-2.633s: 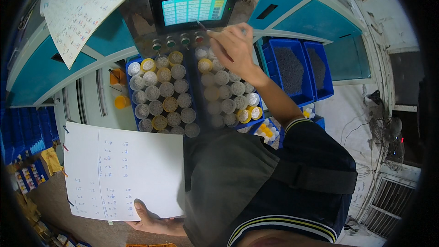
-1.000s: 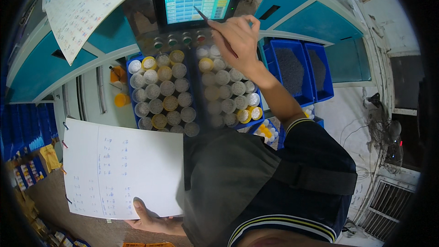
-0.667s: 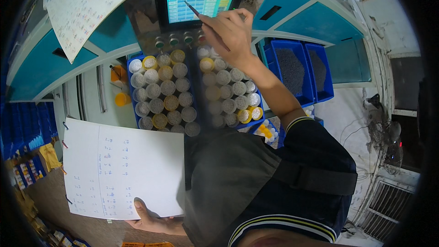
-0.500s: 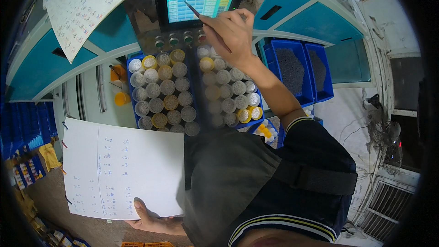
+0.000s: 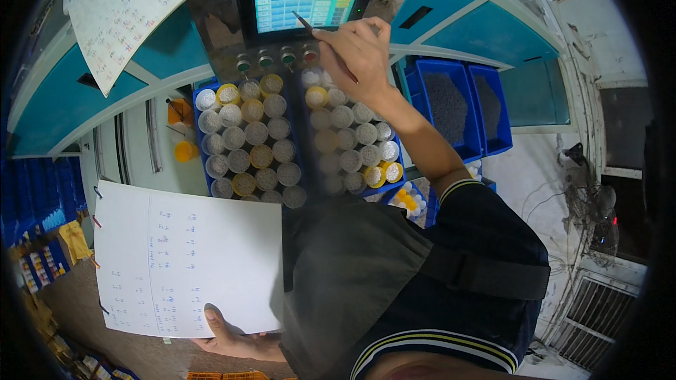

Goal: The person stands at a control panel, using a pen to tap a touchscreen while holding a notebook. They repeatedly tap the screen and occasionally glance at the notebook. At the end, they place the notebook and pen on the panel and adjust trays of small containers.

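My left hand (image 5: pixel 231 338) grips the lower edge of a ring-bound notebook (image 5: pixel 243 260), its thumb lying on the page. Blue handwriting runs in columns over the white paper. In my raised right hand (image 5: pixel 360 49) a slim dark pen (image 5: pixel 304 23) is pinched, its tip pointing up and left at a lit touch screen (image 5: pixel 280 10). Whether the tip touches the glass I cannot tell. Just below the screen sits a row of round push buttons (image 5: pixel 287 59), green and red.
Two blue crates, left (image 5: pixel 298 142) and right (image 5: pixel 400 156), hold several round cups of pale grains, some yellow-rimmed. Blue bins (image 5: pixel 480 137) of grey granules stand to the right. Handwritten sheets (image 5: pixel 134 14) hang at upper left. An orange container (image 5: pixel 186 151) stands left of the cups.
The pen tip has shifted slightly right and down across the screen, with my right hand nearly in place. My left hand and the notebook stay almost still.
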Available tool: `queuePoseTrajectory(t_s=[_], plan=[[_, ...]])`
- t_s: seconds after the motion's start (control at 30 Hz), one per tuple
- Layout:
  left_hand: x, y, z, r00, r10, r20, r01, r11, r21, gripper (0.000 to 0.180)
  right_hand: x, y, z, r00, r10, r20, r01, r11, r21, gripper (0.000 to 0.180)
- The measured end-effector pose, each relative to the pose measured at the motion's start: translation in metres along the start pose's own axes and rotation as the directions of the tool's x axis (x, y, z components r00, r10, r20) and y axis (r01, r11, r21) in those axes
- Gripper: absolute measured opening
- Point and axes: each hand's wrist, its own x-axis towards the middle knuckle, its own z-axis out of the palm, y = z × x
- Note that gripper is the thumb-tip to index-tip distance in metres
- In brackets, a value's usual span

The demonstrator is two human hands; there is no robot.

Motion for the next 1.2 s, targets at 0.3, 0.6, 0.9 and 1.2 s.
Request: queuePoseTrajectory(t_s=[0.3, 0.6, 0.9, 1.2], plan=[[0.001, 0.001, -0.002, 0.998, 0.049, 0.048, -0.049, 0.999, -0.001, 0.059, -0.002, -0.003, 0.0, 1.0, 0.015, 0.007, -0.015, 1.0, 0.008, 0.02], [-0.002, 0.006, 0.004, 0.998, 0.056, 0.026, -0.056, 0.998, -0.006, 0.056, -0.015, -0.004, -0.008, 0.998, 0.041, 0.053, -0.042, 0.999, 0.008, 0.021], [0.002, 0.003, 0.0, 0.999, 0.037, 0.012, -0.038, 0.998, 0.052, 0.06, -0.035, -0.001, -0.023, 0.989, 0.127, 0.078, -0.126, 0.992, -0.018, 0.021], [0.003, -0.003, -0.001, 0.994, 0.101, 0.033, -0.1, 0.995, -0.017, 0.061, -0.033, -0.001, -0.022, 0.989, 0.126, 0.077, -0.127, 0.992, 0.009, 0.021]])
